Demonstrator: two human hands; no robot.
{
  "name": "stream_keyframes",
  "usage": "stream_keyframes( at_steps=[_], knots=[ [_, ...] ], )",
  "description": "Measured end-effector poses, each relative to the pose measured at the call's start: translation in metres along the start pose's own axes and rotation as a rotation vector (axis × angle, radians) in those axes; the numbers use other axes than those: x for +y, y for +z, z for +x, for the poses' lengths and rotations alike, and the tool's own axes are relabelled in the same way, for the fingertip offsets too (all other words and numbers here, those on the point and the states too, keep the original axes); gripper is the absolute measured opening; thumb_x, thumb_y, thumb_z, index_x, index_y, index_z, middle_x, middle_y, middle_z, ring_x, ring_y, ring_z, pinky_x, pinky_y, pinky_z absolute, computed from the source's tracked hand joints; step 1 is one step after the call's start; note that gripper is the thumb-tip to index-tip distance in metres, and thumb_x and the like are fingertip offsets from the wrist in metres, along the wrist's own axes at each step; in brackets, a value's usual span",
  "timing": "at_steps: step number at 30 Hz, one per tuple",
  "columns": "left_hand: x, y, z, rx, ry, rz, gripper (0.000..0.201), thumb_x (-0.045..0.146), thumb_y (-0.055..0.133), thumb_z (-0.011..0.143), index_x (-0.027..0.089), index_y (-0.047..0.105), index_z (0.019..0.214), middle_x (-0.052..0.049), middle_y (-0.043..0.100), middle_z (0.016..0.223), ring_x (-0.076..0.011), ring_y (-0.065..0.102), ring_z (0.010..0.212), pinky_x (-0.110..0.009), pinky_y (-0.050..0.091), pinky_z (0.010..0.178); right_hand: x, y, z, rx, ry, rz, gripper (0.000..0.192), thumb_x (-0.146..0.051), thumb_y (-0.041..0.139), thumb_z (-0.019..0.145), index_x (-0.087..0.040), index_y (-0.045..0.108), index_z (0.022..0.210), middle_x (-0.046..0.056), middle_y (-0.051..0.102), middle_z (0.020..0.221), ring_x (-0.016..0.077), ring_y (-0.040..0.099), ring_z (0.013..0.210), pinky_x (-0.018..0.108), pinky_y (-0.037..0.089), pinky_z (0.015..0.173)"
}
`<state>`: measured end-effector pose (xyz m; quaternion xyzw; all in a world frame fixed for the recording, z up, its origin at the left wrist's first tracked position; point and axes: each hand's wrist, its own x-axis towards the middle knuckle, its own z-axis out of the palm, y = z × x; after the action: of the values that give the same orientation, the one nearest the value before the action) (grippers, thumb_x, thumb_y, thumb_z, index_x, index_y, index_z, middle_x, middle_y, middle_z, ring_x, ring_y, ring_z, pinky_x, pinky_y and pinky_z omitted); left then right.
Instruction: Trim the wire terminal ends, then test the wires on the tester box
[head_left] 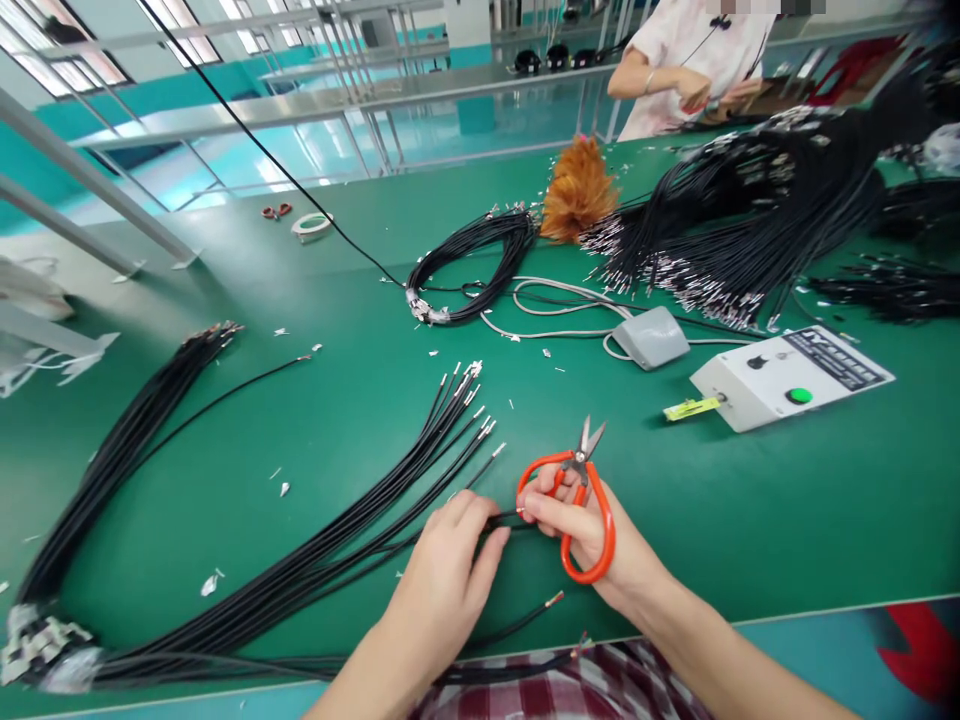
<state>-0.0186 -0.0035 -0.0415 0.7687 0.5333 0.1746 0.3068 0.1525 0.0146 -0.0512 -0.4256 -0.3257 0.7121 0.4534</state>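
My left hand (450,555) is closed around a black cable (507,515) near its end, low in the middle of the head view. My right hand (615,540) carries orange-handled scissors (580,458), blades slightly apart and pointing away from me. Its thumb and finger also pinch the tip of that cable. To the left, a fan of black cables (352,510) with pale tips runs past my left hand. Near the table's front edge lie a few cables with copper-coloured ends (553,600). White connectors (45,645) are gathered at the bundle's far-left end.
A white control box (780,380) and grey pedal-like unit (652,338) sit on the green table (360,400). Behind are a coiled cable bundle (517,250), an orange duster (577,195) and heaped cables (720,230). Another person (690,70) works across the table.
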Motion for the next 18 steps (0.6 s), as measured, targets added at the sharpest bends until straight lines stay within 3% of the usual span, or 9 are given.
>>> stream_keyframes(
  at_steps=[2, 4, 7, 9, 11, 14, 18],
  knots=[
    [-0.011, -0.006, 0.0, 0.056, -0.017, 0.034, 0.012, 0.028, 0.048, 0.09, 0.019, 0.053, 0.097, -0.008, 0.057, 0.096, -0.0233, 0.055, 0.092, -0.039, 0.045, 0.083, 0.0, -0.001, -0.001, 0.005, -0.017, 0.003, 0.021, -0.025, 0.076, 0.069, -0.017, 0.056, 0.071, -0.002, 0.061, 0.068, 0.0104, 0.054, 0.064, 0.021, 0.038, 0.057],
    [-0.019, -0.015, -0.002, 0.13, -0.058, 0.11, 0.028, 0.036, 0.061, 0.082, 0.016, 0.054, 0.1, -0.011, 0.056, 0.103, -0.0277, 0.052, 0.099, -0.044, 0.043, 0.088, 0.0, -0.002, -0.002, -0.004, -0.023, 0.019, 0.022, -0.024, 0.077, 0.068, -0.018, 0.056, 0.071, -0.003, 0.06, 0.066, 0.0102, 0.055, 0.062, 0.021, 0.038, 0.055],
    [-0.014, -0.024, -0.004, 0.036, -0.067, 0.045, 0.046, 0.042, 0.07, 0.074, 0.018, 0.054, 0.11, -0.012, 0.057, 0.111, -0.0289, 0.051, 0.105, -0.045, 0.041, 0.091, 0.0, -0.002, -0.002, -0.023, -0.019, 0.049, 0.022, -0.025, 0.077, 0.069, -0.018, 0.057, 0.072, -0.003, 0.06, 0.065, 0.0088, 0.054, 0.06, 0.02, 0.039, 0.055],
    [0.0, -0.024, -0.004, -0.112, -0.049, -0.144, 0.033, 0.037, 0.06, 0.083, 0.023, 0.053, 0.112, -0.006, 0.062, 0.104, -0.0217, 0.057, 0.095, -0.035, 0.045, 0.085, -0.001, -0.002, -0.002, -0.043, -0.011, 0.072, 0.022, -0.024, 0.078, 0.068, -0.018, 0.058, 0.072, -0.003, 0.061, 0.064, 0.0081, 0.053, 0.058, 0.019, 0.039, 0.054],
    [0.014, -0.021, -0.003, -0.161, -0.074, -0.284, 0.016, 0.031, 0.045, 0.093, 0.024, 0.057, 0.1, 0.0, 0.064, 0.084, -0.0149, 0.059, 0.076, -0.026, 0.046, 0.072, -0.001, -0.003, -0.004, -0.08, 0.018, 0.128, 0.021, -0.025, 0.077, 0.069, -0.017, 0.058, 0.071, -0.002, 0.062, 0.065, 0.0081, 0.054, 0.059, 0.018, 0.039, 0.053],
    [0.027, -0.014, 0.0, -0.11, -0.111, -0.359, 0.023, 0.027, 0.039, 0.095, 0.022, 0.058, 0.083, 0.003, 0.06, 0.069, -0.0115, 0.055, 0.062, -0.022, 0.043, 0.062, -0.001, -0.006, -0.006, -0.114, 0.11, 0.295, 0.02, -0.026, 0.076, 0.071, -0.016, 0.059, 0.071, 0.0, 0.065, 0.072, 0.0082, 0.057, 0.063, 0.017, 0.041, 0.055],
    [0.028, -0.008, 0.0, -0.009, -0.079, -0.371, 0.015, 0.023, 0.048, 0.091, 0.021, 0.061, 0.085, 0.001, 0.064, 0.073, -0.0113, 0.056, 0.062, -0.021, 0.043, 0.061, 0.005, -0.005, -0.009, -0.072, 0.239, 0.501, 0.024, -0.016, 0.08, 0.065, -0.018, 0.058, 0.074, -0.003, 0.061, 0.073, 0.0057, 0.057, 0.064, 0.013, 0.04, 0.055]
  ],
)
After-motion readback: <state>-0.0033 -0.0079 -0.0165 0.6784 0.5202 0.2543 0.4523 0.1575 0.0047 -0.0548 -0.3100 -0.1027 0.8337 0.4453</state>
